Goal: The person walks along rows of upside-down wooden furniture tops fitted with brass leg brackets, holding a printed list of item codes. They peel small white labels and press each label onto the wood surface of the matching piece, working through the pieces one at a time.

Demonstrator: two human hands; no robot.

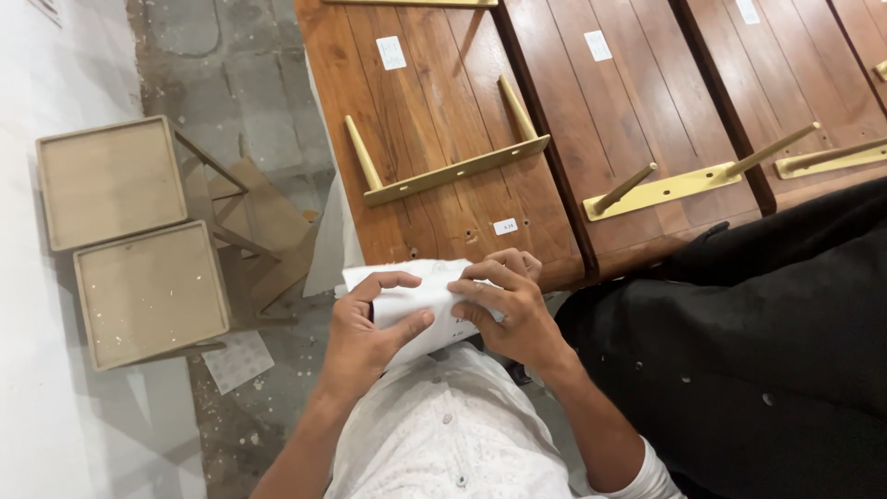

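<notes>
Both hands hold a folded white paper sheet (pixel 416 300) close to my chest. My left hand (pixel 365 337) grips its lower left side, thumb pressed across the paper. My right hand (pixel 508 310) covers the paper's right end, fingers curled over the top edge. Just beyond the hands lies an upturned brown wooden tabletop (pixel 434 129) with a brass leg bracket (pixel 453 171) screwed to it.
More upturned wooden tops with brass brackets (pixel 665 189) lie side by side to the right. A person in black clothing (pixel 767 342) stands at my right. Two small square stools (pixel 148 291) and cardboard scraps (pixel 268 231) sit on the concrete floor at left.
</notes>
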